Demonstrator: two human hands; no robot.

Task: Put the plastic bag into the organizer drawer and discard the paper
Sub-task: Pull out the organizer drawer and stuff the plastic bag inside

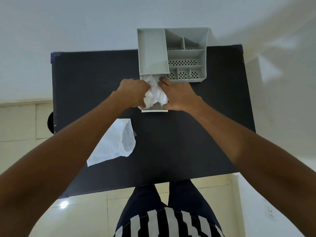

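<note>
A grey organizer [172, 53] stands at the far side of the black table [179, 142]. Its drawer [154, 110] is pulled out toward me. A crumpled white plastic bag [154, 94] sits in the drawer. My left hand [134, 93] presses on the bag from the left, fingers curled into it. From the right, my right hand [177, 96] pushes on the bag, its thumb at the drawer's front corner. A flat white sheet, paper or thin bag [116, 142], lies on the table to the left, partly under my left forearm.
The organizer has several open compartments with perforated floors [183, 62]. A dark round object [50, 123] shows past the table's left edge. A white wall lies behind the table, and tiled floor [20, 124] surrounds it. My legs stand at the near edge.
</note>
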